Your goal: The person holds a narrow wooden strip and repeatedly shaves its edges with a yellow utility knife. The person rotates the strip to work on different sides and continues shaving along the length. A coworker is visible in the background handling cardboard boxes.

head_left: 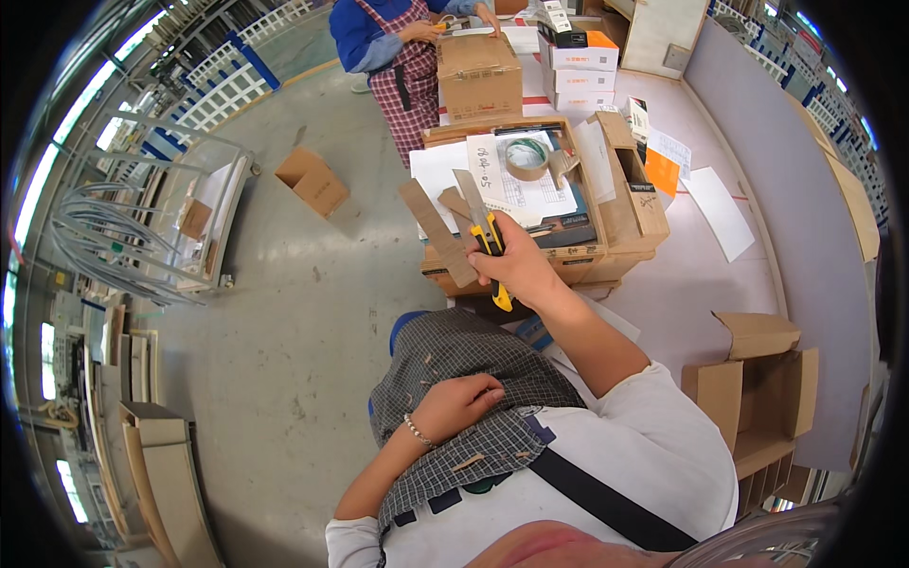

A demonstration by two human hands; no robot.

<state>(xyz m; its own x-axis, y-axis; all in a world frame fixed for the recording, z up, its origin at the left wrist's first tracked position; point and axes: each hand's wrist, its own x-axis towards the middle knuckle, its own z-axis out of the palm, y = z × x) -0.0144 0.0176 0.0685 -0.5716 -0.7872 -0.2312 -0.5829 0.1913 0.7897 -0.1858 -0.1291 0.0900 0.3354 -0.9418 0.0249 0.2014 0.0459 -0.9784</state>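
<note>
My right hand (519,261) is closed around a yellow and black utility knife (491,248), its blade out and pointing away from me. Beside its fingertips is a brown cardboard strip (437,233); whether the fingers touch it I cannot tell. A shorter cardboard piece (455,203) lies by the blade. Beyond the hand stands a cardboard box (597,241) topped with papers (535,197) and a roll of brown tape (527,159). My left hand (461,409) rests with curled fingers against my checked apron (454,355), with nothing seen in it.
Across the work table (705,270), a person in a checked apron (402,90) handles a closed carton (479,76). White and orange boxes (583,83) are stacked beside it. An open carton (753,407) is at right. On the floor at left are another carton (311,182) and a cart (227,222).
</note>
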